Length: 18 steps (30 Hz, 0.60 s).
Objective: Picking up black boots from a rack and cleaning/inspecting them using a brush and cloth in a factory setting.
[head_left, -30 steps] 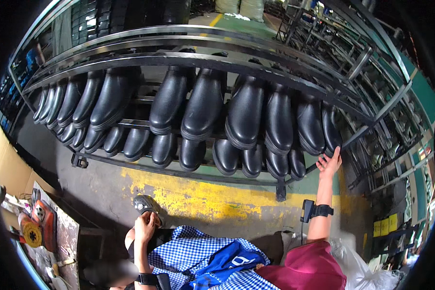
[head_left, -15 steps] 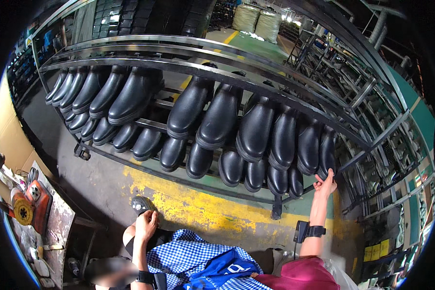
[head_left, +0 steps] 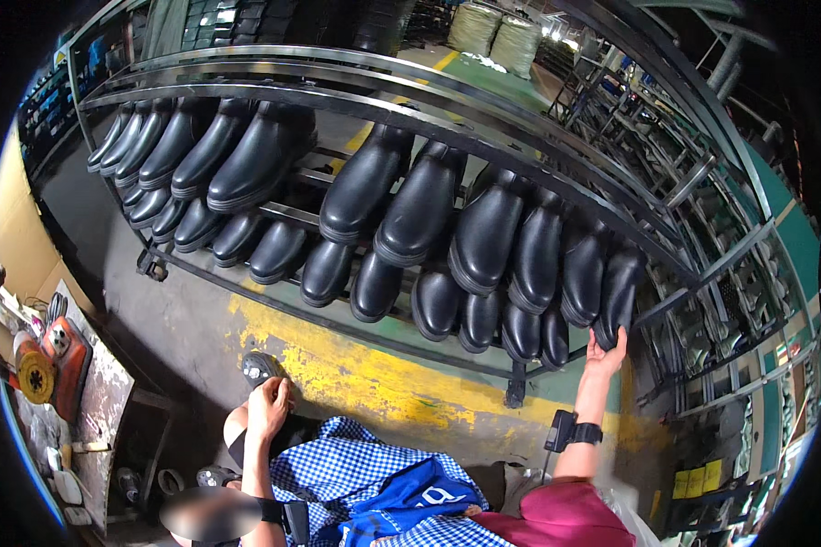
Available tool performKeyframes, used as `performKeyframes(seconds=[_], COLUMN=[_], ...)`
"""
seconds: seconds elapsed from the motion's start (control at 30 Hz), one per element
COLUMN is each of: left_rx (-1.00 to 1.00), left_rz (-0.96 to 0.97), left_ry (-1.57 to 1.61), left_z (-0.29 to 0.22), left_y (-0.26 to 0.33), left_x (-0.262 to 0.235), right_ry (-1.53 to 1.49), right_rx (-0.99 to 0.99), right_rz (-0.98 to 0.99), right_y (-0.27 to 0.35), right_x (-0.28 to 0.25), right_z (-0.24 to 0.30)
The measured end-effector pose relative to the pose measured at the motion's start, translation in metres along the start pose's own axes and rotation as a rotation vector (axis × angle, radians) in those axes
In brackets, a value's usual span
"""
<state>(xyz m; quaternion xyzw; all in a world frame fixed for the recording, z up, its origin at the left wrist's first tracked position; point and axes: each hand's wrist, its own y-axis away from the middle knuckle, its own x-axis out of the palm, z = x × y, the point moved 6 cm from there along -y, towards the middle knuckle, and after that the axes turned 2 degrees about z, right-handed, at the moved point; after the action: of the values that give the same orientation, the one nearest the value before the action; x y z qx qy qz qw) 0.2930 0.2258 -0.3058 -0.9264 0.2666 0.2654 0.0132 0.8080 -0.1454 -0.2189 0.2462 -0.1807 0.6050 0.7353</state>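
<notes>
Glossy black boots hang toe-down in two tiers on a metal rack. At the right end of the upper tier, my right hand has its fingers and thumb at the toe of the last boot, gripping it from below. Beside it hangs another black boot, untouched. My left hand is low near my knee, its fingers curled together; whatever they hold, if anything, is hidden. A dark shoe shows just beyond that hand. Over my lap lies a blue-and-white checked apron.
The metal rack spans the view ahead, on casters. At left stands a worn bench with an orange tool. More racks fill the right. Yellow paint marks the floor; large sacks stand far back.
My right hand has moved slightly left and closed around the toe of the end boot, whose toe now tips a little left. The left hand stays curled near my knee.
</notes>
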Motion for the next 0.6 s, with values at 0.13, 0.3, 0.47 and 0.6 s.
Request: performKeyframes(seconds=[0.13, 0.3, 0.47, 0.6], left_rx=[0.003, -0.017, -0.095, -0.072], left_rz=[-0.017, 0.014, 0.023, 0.07], left_ry=[0.063, 0.076, 0.403, 0.807], left_z=[0.003, 0.022, 0.012, 0.005], left_y=[0.003, 0.002, 0.005, 0.015], left_x=[-0.002, 0.005, 0.01, 0.01], right_ry=[-0.191, -0.196, -0.154, -0.33], right_rx=[0.04, 0.253, 0.425, 0.863], right_rz=[-0.004, 0.324, 0.378, 0.764], right_y=[0.034, 0.056, 0.076, 0.152], right_x=[-0.034, -0.094, -0.109, -0.046], right_z=[-0.002, -0.026, -0.065, -0.11])
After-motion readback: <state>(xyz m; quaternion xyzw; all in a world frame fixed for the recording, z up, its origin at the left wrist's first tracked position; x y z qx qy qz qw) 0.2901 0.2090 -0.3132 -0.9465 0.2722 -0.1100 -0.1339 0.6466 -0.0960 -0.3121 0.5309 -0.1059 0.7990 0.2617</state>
